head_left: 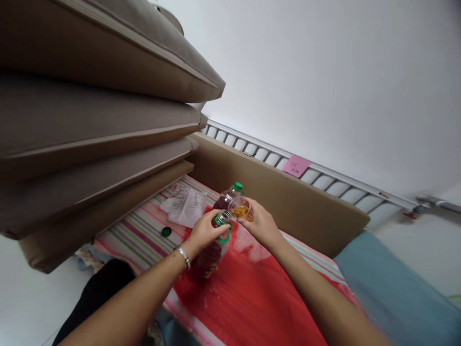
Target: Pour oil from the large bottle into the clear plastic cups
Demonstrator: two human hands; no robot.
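My left hand (205, 233) is wrapped round the neck of an uncapped bottle (209, 257) with dark red contents and a green ring handle. In my right hand (261, 221) is a clear plastic cup (239, 209), tilted beside the bottle's open mouth, with yellow-orange pieces inside. Behind the cup stands a second bottle (226, 197), dark red inside, with a green cap on. A loose green cap (166, 231) lies on the striped cloth to the left of my left hand. Below the open bottle is a red plastic sheet (259, 298).
Large brown cushions (108, 115) are stacked at the left. A clear plastic bag (187, 206) lies on the striped cloth (135, 233). Behind are a brown board (281, 192), a white radiator (266, 156) and a pink note (296, 166). Blue fabric (396, 288) is at the right.
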